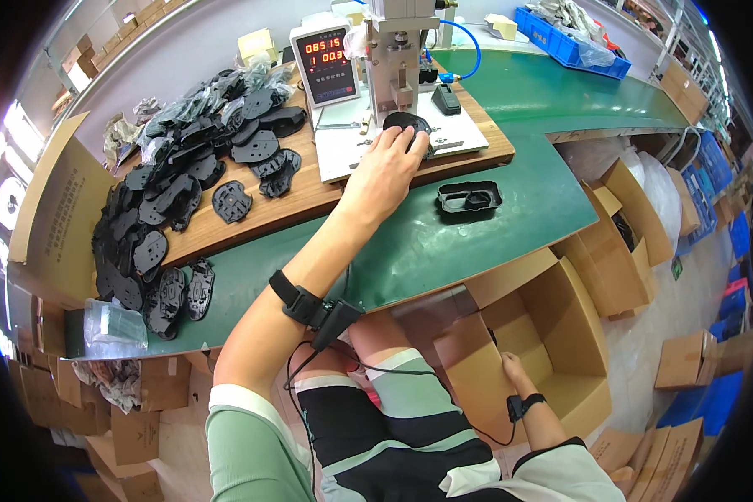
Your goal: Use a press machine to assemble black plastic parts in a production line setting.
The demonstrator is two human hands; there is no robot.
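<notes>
Left fingers on a black shell at the press, right hand at a carton

My left hand (pixel 383 177) reaches forward over the green table (pixel 376 263) to the bench press (pixel 393 71). Its fingers are bent and touch a dark plastic shell (pixel 407 120), which sits on the white base plate (pixel 335 157) below the press head; I cannot tell whether they grip it or only rest on it. The base plate lies on a wooden board (pixel 289 207), with a display box (pixel 326 71) showing red digits at the left of the press and a blue hose (pixel 478 54) curving out on the right.

My right hand (pixel 514 366) is low on my right, at an open cardboard box (pixel 590 314) beside my legs. The fingers are curled, but I cannot tell whether they hold anything.

Nearer me than the base plate, an oblong black housing (pixel 488 198) lies alone on the green surface, its hollow side up. To the left of the press, a heap of flat black plastic parts (pixel 176 197) spreads over the board and down onto the table, some wrapped in clear film. A blue crate (pixel 565 52) with plastic bags stands at the far right of the table. I wear a black strap on each wrist.
</notes>
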